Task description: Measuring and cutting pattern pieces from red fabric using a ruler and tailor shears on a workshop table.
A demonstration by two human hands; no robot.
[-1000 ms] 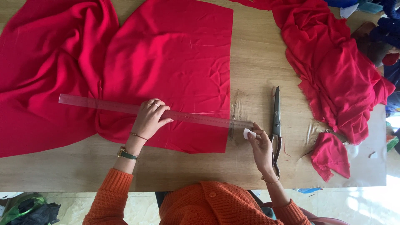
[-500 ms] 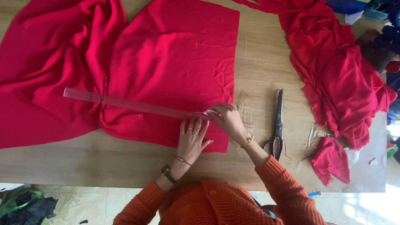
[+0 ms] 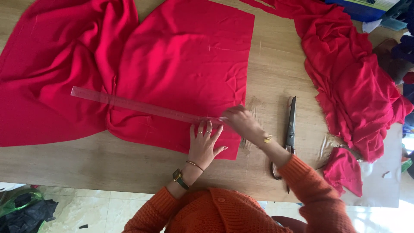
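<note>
A large red cloth point(image 3: 185, 64) lies spread on the wooden table point(image 3: 276, 73). A long clear ruler point(image 3: 142, 105) rests slantwise across it. My left hand point(image 3: 205, 142) lies flat on the cloth just below the ruler's right end, fingers spread, holding nothing. My right hand point(image 3: 241, 123) is blurred, its fingertips pinched together at the ruler's right end. The small white chalk piece seen in it earlier is hidden by the blur. Both arms wear orange knit sleeves.
Large scissors point(image 3: 291, 129) lie shut on the table just right of my right wrist. A heap of red cloth point(image 3: 353, 86) fills the right side, with a small red scrap point(image 3: 343, 170) near the front edge. A blue box point(image 3: 366, 6) stands at the back right.
My left hand slid right along the ruler to its right end. My right hand moved left from beside the scissors onto the cloth at the ruler's end.
</note>
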